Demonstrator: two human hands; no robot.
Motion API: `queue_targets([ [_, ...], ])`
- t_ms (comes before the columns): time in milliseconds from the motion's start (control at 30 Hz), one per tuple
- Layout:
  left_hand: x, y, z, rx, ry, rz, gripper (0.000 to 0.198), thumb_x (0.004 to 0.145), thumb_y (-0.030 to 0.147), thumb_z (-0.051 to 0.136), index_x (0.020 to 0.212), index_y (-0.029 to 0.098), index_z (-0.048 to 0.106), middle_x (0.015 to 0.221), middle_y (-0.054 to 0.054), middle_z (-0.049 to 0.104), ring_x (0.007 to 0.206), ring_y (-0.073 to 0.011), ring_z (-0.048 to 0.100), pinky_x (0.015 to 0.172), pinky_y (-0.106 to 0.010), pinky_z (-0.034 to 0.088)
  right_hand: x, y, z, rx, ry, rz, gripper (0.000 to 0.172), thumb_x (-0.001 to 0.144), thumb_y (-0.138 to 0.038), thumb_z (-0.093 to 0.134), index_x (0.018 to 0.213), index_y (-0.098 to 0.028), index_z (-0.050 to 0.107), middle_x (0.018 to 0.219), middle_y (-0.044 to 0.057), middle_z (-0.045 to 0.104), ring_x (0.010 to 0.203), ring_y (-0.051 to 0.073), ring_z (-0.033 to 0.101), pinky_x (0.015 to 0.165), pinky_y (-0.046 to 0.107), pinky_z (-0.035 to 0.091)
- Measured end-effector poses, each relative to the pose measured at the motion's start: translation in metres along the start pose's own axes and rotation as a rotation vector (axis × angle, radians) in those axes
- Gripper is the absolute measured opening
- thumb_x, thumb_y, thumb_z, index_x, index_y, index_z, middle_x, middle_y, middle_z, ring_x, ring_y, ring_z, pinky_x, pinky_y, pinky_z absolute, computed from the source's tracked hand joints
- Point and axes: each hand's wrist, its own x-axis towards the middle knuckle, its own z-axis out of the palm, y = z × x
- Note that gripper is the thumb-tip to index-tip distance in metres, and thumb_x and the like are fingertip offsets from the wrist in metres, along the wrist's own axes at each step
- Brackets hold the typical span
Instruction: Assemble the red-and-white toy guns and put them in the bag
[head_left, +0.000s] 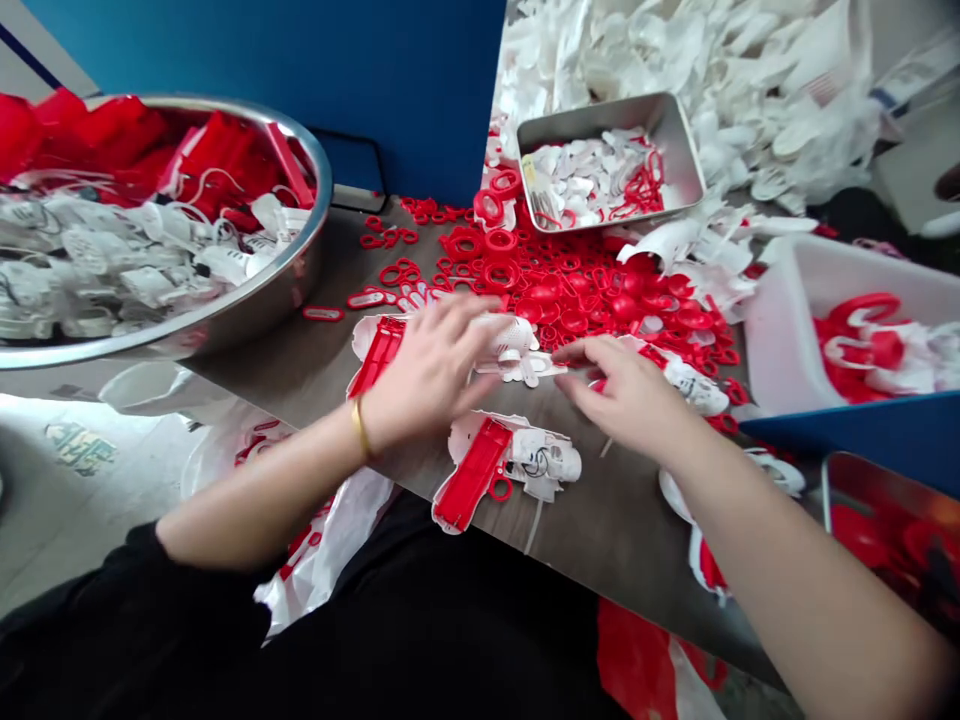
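Note:
My left hand (442,355) is open, its fingers spread over a gun-shaped white plastic shell with a red handle insert (379,350). Part of that shell is hidden beneath the hand. Small white parts (517,365) lie just right of its fingertips. My right hand (630,385) has its thumb and forefinger apart, close to the right end of these parts; I see nothing between them. Nearer to me, a second gun-shaped half shell (476,470) lies on the table, with a red insert, a white wired unit and a red ring (500,487).
Many red rings and caps (570,290) cover the back of the table (592,510). A metal tray (686,190) holds white and red pieces. At left stands a large metal basin (300,250) of wired units; at right, a white plastic bin (772,320).

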Motion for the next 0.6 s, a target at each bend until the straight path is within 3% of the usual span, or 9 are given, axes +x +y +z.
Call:
queue_targets([
  [67,0.024,-0.025,-0.002,0.169,-0.125,-0.098,0.047,0.086,0.035,0.058,0.126,0.012,0.054,0.132,-0.018,0.055,0.127,-0.0364,0.043,0.103,-0.054,0.032,0.028,0.001,0.007,-0.031,0.040,-0.043,0.029,0.084,-0.025,0.055,0.110,-0.017,0.063,0.112,0.010,0.065,0.106,0.024,0.061,0.094,0.041,0.048],
  [133,0.040,-0.044,-0.005,0.250,-0.300,-0.101,0.038,0.084,0.034,0.060,0.114,0.011,0.061,0.116,-0.017,0.065,0.116,-0.0352,0.053,0.103,-0.054,0.031,0.050,-0.002,0.013,-0.062,0.032,-0.093,0.036,0.082,-0.021,0.057,0.118,-0.015,0.061,0.121,0.012,0.063,0.114,0.026,0.058,0.100,0.045,0.045],
  [167,0.044,-0.049,-0.008,0.259,-0.339,-0.080,0.036,0.085,0.034,0.060,0.111,0.011,0.063,0.110,-0.016,0.067,0.111,-0.0336,0.057,0.104,-0.054,0.031,0.055,-0.004,0.013,-0.071,0.025,-0.115,0.040,0.082,-0.020,0.058,0.121,-0.015,0.060,0.126,0.012,0.061,0.119,0.028,0.056,0.103,0.047,0.043],
  [233,0.042,-0.050,-0.019,0.224,-0.286,-0.026,0.037,0.086,0.038,0.057,0.114,0.013,0.061,0.110,-0.014,0.067,0.110,-0.0312,0.058,0.108,-0.055,0.026,0.053,-0.011,0.008,-0.067,0.038,-0.152,0.048,0.080,-0.023,0.061,0.128,-0.016,0.056,0.136,0.011,0.055,0.128,0.030,0.049,0.108,0.052,0.038],
  [333,0.021,-0.035,-0.042,0.066,-0.138,0.082,0.047,0.089,0.048,0.051,0.125,0.018,0.054,0.121,-0.012,0.062,0.118,-0.0290,0.054,0.112,-0.053,0.022,0.021,-0.021,-0.013,0.007,0.041,-0.174,0.059,0.079,-0.033,0.066,0.135,-0.022,0.051,0.140,0.007,0.052,0.129,0.032,0.048,0.109,0.055,0.038],
  [400,0.002,-0.020,-0.050,-0.069,-0.156,0.170,0.053,0.090,0.052,0.049,0.129,0.016,0.052,0.122,-0.013,0.062,0.117,-0.0281,0.055,0.112,-0.051,0.025,-0.010,-0.024,-0.025,0.065,-0.027,-0.162,0.060,0.077,-0.039,0.068,0.134,-0.025,0.052,0.135,0.005,0.057,0.121,0.032,0.056,0.104,0.053,0.045],
  [500,-0.022,0.002,-0.042,-0.190,-0.218,0.221,0.053,0.092,0.049,0.049,0.131,0.014,0.050,0.122,-0.014,0.064,0.116,-0.0267,0.058,0.112,-0.051,0.027,-0.052,-0.018,-0.025,0.083,-0.133,-0.159,0.059,0.078,-0.044,0.067,0.132,-0.024,0.055,0.129,0.005,0.062,0.115,0.030,0.060,0.100,0.050,0.049],
  [600,-0.035,0.016,-0.022,-0.176,-0.263,0.232,0.053,0.093,0.047,0.049,0.131,0.010,0.050,0.121,-0.016,0.065,0.118,-0.0270,0.058,0.113,-0.051,0.029,-0.075,-0.007,-0.006,0.049,-0.139,-0.150,0.056,0.081,-0.039,0.064,0.133,-0.018,0.055,0.131,0.009,0.061,0.120,0.029,0.057,0.103,0.048,0.047],
])
